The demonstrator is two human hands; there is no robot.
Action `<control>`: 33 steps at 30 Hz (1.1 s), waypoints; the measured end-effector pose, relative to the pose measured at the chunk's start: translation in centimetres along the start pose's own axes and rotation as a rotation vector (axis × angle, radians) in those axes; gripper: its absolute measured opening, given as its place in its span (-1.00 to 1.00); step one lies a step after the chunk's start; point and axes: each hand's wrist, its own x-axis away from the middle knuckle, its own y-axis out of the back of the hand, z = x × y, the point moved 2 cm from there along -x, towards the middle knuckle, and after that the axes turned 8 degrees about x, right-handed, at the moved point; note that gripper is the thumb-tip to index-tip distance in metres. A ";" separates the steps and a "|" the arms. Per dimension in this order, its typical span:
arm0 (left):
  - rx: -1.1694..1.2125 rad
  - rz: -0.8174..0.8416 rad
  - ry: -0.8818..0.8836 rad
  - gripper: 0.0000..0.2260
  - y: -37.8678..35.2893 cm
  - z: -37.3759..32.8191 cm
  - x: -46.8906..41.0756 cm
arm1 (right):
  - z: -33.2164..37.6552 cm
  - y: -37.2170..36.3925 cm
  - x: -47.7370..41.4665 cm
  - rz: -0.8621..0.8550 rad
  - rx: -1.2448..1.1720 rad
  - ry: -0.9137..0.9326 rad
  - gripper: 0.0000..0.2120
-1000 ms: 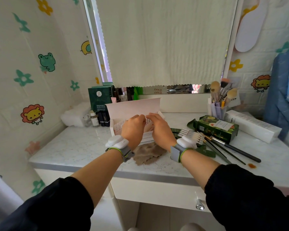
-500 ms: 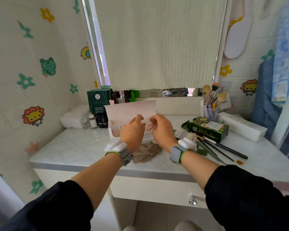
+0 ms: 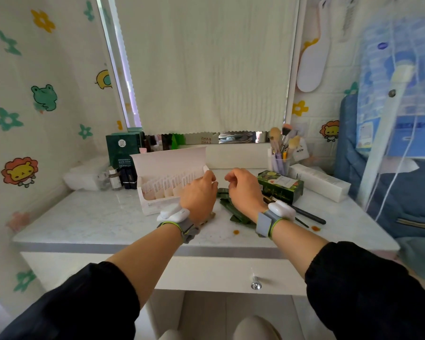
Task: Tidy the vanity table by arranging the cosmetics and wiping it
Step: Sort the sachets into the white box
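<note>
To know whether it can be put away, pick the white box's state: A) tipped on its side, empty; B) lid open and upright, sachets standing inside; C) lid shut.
B: the box stands with its lid raised behind a row of sachets.

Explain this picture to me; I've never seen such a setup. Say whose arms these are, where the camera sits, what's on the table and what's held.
No machine here: these are a person's bare arms, filmed by a wide-angle camera worn on the head, looking down. On the vanity table stand an open white box of sachets, a green box, a cup of brushes and a long white box. The left hand is at the open box's right end; whether it grips is unclear. The right hand hovers loosely curled, holding nothing.
</note>
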 end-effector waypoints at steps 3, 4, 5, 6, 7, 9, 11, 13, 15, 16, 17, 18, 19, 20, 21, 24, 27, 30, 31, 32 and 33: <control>0.023 0.007 -0.004 -0.81 -1.0 -0.9 -0.1 | -1.3 0.6 0.1 0.039 0.055 -0.027 -0.80; 0.035 0.018 -0.002 -0.82 -1.3 -1.2 -0.2 | -1.7 0.7 0.1 0.062 0.079 -0.038 -0.80; 0.045 0.026 -0.003 -0.82 -1.5 -1.5 -0.2 | -2.1 0.7 0.0 0.084 0.101 -0.050 -0.80; 0.050 0.030 -0.008 -0.82 -1.8 -1.8 -0.2 | -2.6 0.7 0.0 0.105 0.121 -0.063 -0.80; 0.046 0.034 -0.010 -0.82 -2.1 -2.0 -0.2 | -3.0 0.6 0.0 0.126 0.138 -0.075 -0.80; 0.036 0.057 -0.007 -0.81 -2.7 -2.3 -0.3 | -3.9 0.4 -0.1 0.162 0.166 -0.100 -0.78; 0.023 0.099 0.009 -0.78 -3.4 -2.5 -0.4 | -4.6 0.2 -0.3 0.189 0.194 -0.121 -0.76; 0.031 0.143 0.024 -0.75 -4.1 -2.4 -0.5 | -5.2 0.0 -0.3 0.209 0.222 -0.138 -0.75; 0.039 0.186 0.040 -0.73 -4.6 -2.3 -0.7 | -5.6 -0.3 -0.4 0.234 0.244 -0.149 -0.73; 0.037 0.207 0.046 -0.73 -4.9 -2.2 -0.8 | -5.8 -0.4 -0.4 0.246 0.252 -0.149 -0.72; 0.030 0.225 0.049 -0.73 -5.1 -2.1 -0.8 | -6.0 -0.6 -0.4 0.257 0.259 -0.148 -0.72; 0.026 0.240 0.050 -0.74 -5.3 -2.0 -0.9 | -6.2 -0.8 -0.4 0.267 0.264 -0.146 -0.71; 0.026 0.249 0.049 -0.75 -5.4 -1.9 -1.0 | -6.3 -0.9 -0.3 0.273 0.268 -0.144 -0.70; 0.022 0.254 0.048 -0.76 -5.5 -1.9 -1.0 | -6.3 -1.0 -0.3 0.276 0.272 -0.141 -0.70; 0.016 0.256 0.049 -0.77 -5.6 -1.9 -1.0 | -6.4 -1.0 -0.3 0.276 0.276 -0.136 -0.70; 0.043 0.243 0.084 -0.77 -5.8 -2.0 -1.3 | -6.4 -1.1 -0.3 0.266 0.281 -0.128 -0.71; 0.287 0.213 0.236 -0.76 -5.8 -2.2 -1.7 | -6.5 -1.0 -0.2 0.256 0.282 -0.126 -0.70; 0.687 0.187 0.487 -0.78 -5.9 -2.6 -1.9 | -6.5 -0.8 -0.1 0.245 0.266 -0.126 -0.69; 0.778 0.189 0.554 -0.77 -5.9 -2.8 -2.0 | -6.6 -0.8 -0.1 0.242 0.259 -0.128 -0.69; 0.842 0.195 0.603 -0.76 -5.9 -3.0 -2.0 | -6.6 -0.7 0.0 0.238 0.253 -0.130 -0.68; 0.885 0.202 0.630 -0.76 -5.8 -3.3 -1.9 | -6.7 -0.6 0.0 0.234 0.246 -0.132 -0.68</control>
